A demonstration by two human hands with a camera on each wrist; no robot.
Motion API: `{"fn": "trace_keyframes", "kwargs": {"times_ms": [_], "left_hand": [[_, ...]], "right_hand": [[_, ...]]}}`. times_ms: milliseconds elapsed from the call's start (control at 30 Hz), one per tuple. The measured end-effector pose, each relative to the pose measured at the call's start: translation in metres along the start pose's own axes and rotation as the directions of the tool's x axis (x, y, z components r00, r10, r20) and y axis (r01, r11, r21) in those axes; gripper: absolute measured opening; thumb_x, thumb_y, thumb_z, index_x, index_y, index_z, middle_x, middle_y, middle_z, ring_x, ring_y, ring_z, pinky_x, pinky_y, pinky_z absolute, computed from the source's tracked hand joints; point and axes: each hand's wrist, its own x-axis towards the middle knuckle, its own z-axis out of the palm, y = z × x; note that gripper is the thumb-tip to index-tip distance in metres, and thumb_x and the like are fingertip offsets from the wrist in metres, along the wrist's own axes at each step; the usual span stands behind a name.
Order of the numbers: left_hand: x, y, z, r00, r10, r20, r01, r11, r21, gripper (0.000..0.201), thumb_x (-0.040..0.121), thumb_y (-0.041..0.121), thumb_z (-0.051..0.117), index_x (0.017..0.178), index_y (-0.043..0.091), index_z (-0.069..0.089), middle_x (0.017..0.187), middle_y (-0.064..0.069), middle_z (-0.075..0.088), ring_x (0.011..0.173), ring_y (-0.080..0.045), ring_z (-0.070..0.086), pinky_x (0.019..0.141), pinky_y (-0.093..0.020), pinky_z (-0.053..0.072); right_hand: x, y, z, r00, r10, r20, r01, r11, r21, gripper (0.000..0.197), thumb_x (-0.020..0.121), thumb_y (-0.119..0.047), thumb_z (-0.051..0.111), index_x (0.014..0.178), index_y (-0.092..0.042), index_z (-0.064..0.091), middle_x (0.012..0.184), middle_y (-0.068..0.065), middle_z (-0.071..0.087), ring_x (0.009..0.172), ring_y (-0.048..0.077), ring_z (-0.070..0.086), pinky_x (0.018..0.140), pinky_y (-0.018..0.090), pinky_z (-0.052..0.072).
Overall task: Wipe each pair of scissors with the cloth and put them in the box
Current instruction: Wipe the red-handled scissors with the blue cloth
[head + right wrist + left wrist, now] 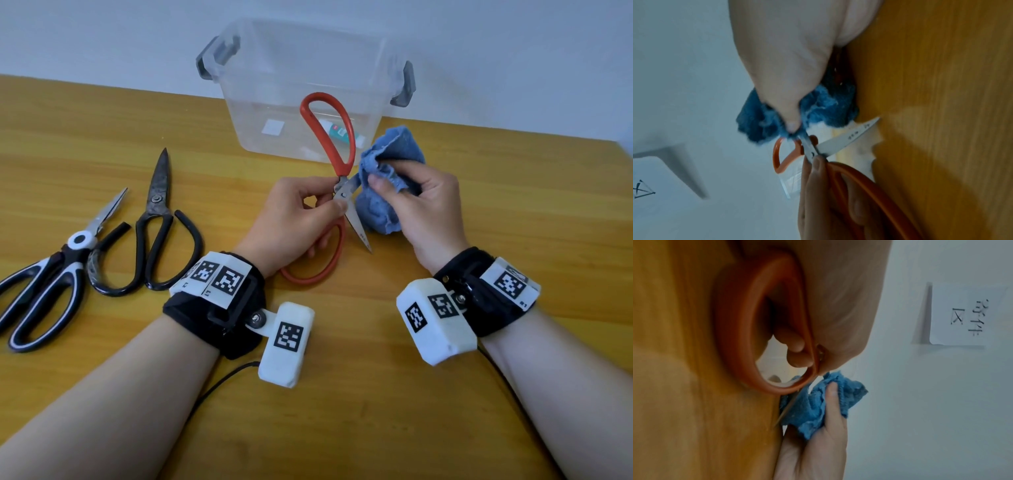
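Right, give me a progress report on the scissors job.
Done: nothing shows as finished; no scissors are visible in the box. In hand: the left hand holds the open red scissors near the pivot while the right hand wipes one blade with the cloth. Left: the black scissors and the black-and-white scissors lie on the table.

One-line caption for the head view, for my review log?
Left hand holds open red-handled scissors while right hand wipes one blade with blue cloth; two more pairs wait left of the clear box.
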Motion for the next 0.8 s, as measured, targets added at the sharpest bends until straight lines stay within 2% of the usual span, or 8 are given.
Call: {"fn": "trace_keyframes", "kwargs": {"times_ms": [133, 267, 333, 400, 500, 633, 733, 800], "left_hand": [[0.0012, -0.0007, -0.0013, 1.0, -0.007, 0.023, 0.007, 0.999, 0.031, 0.017, 0.099, 0.008, 0.057, 0.102, -0.002, 0.071, 0.053, -0.009, 0.053, 0.041, -0.024, 0.049, 0.043, -0.029, 0.044], [-0.0004, 0.0016, -0.0027, 0.999, -0.021, 0.035, 0.02, 1.0, 0.018, 0.016, 0.101, 0.011, 0.061, 0.092, 0.01, 0.073, 0.053, -0.013, 0.054, 0.04, -0.022, 0.048, 0.043, -0.026, 0.044], [0.0, 0.0009, -0.0019, 0.999, -0.027, 0.032, 0.027, 0.999, 0.026, 0.017, 0.101, 0.013, 0.061, 0.094, 0.002, 0.071, 0.053, -0.014, 0.054, 0.04, -0.021, 0.047, 0.043, -0.025, 0.043], [0.0006, 0.0001, -0.0014, 0.999, -0.027, 0.024, 0.026, 0.999, 0.03, 0.019, 0.101, 0.012, 0.06, 0.1, -0.004, 0.07, 0.052, -0.011, 0.052, 0.04, -0.021, 0.047, 0.043, -0.026, 0.043], [0.0004, 0.0014, -0.0011, 0.999, -0.009, 0.04, 0.008, 1.0, 0.029, 0.017, 0.101, 0.009, 0.058, 0.107, 0.006, 0.074, 0.053, -0.008, 0.052, 0.041, -0.023, 0.049, 0.042, -0.029, 0.044], [-0.0014, 0.0011, -0.0018, 0.999, -0.003, 0.032, 0.002, 1.0, 0.027, 0.013, 0.101, 0.01, 0.061, 0.101, 0.008, 0.074, 0.053, -0.008, 0.051, 0.041, -0.023, 0.049, 0.042, -0.027, 0.045], [-0.0006, -0.0006, -0.0008, 1.0, -0.016, 0.023, 0.016, 1.0, 0.021, 0.018, 0.1, 0.011, 0.061, 0.102, -0.005, 0.07, 0.052, -0.008, 0.05, 0.043, -0.026, 0.05, 0.044, -0.028, 0.045], [0.0005, -0.0014, -0.0005, 1.0, -0.015, 0.019, 0.015, 1.0, 0.022, 0.023, 0.1, 0.011, 0.06, 0.103, -0.011, 0.065, 0.051, -0.006, 0.049, 0.042, -0.026, 0.049, 0.043, -0.028, 0.043]], "right_hand": [[-0.0046, -0.003, 0.003, 0.974, -0.035, 0.224, 0.06, 0.993, -0.103, 0.022, 0.087, -0.011, 0.078, 0.107, -0.021, 0.075, 0.1, -0.012, 0.075, 0.1, 0.005, 0.072, 0.086, 0.024, 0.056], [-0.0015, -0.0007, 0.0016, 0.994, -0.057, 0.098, 0.069, 0.989, -0.133, 0.024, 0.09, -0.013, 0.075, 0.113, -0.017, 0.075, 0.106, -0.008, 0.075, 0.104, 0.004, 0.071, 0.088, 0.024, 0.057], [-0.0004, 0.0002, 0.0002, 0.998, -0.066, 0.003, 0.066, 0.992, -0.104, 0.025, 0.092, -0.011, 0.073, 0.116, -0.018, 0.074, 0.107, -0.009, 0.075, 0.103, 0.002, 0.071, 0.088, 0.023, 0.057], [0.0, -0.0002, -0.0009, 0.998, -0.057, 0.027, 0.059, 0.996, -0.071, 0.024, 0.09, -0.011, 0.075, 0.113, -0.018, 0.074, 0.104, -0.01, 0.075, 0.101, 0.002, 0.072, 0.087, 0.024, 0.057], [-0.0031, -0.002, 0.0013, 0.979, -0.045, 0.197, 0.07, 0.99, -0.126, 0.022, 0.086, -0.012, 0.08, 0.106, -0.02, 0.076, 0.1, -0.011, 0.076, 0.098, 0.004, 0.072, 0.086, 0.025, 0.058], [-0.0027, -0.0025, 0.0027, 0.995, -0.07, 0.07, 0.08, 0.984, -0.159, 0.023, 0.087, -0.014, 0.079, 0.107, -0.025, 0.074, 0.098, -0.016, 0.073, 0.096, -0.002, 0.071, 0.083, 0.019, 0.056], [-0.0008, -0.0012, 0.0004, 0.992, -0.104, -0.078, 0.09, 0.984, -0.157, 0.022, 0.089, -0.013, 0.076, 0.106, -0.026, 0.074, 0.096, -0.017, 0.073, 0.094, -0.002, 0.071, 0.083, 0.021, 0.057], [-0.0018, -0.0021, 0.0, 0.994, -0.101, -0.029, 0.097, 0.989, -0.116, 0.022, 0.087, -0.012, 0.078, 0.105, -0.025, 0.074, 0.095, -0.018, 0.073, 0.093, -0.002, 0.071, 0.082, 0.021, 0.057]]}}
